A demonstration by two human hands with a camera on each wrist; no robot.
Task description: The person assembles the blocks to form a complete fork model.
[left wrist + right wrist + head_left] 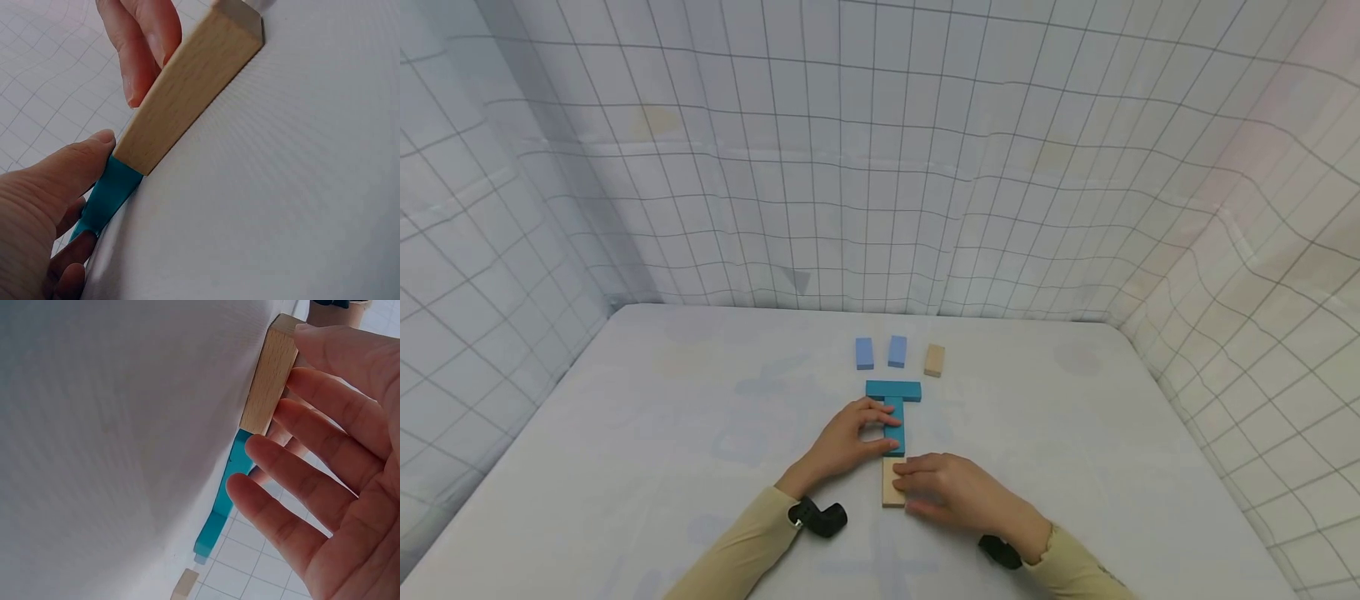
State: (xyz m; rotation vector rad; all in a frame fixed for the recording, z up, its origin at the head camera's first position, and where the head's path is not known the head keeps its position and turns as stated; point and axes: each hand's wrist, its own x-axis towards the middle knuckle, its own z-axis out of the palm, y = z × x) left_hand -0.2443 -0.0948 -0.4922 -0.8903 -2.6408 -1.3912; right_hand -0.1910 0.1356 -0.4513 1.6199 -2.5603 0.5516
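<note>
Your left hand (842,437) relaxed, touching teal stem (895,434); your right hand (955,492), fingers extended, touching wooden block (892,495) at stem's near end; teal crossbar (893,389) at stem's far end.

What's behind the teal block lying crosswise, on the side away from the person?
Beyond the crosswise teal block, two light-blue blocks and a small wooden block sit in a loose row on the white tabletop. The teal block's own far face is turned away and hidden.

On table (662,433): 3 blocks (897,352) behind crosswise block (893,390); lengthwise block (895,434) before it; nearest block (888,485) before that.
</note>
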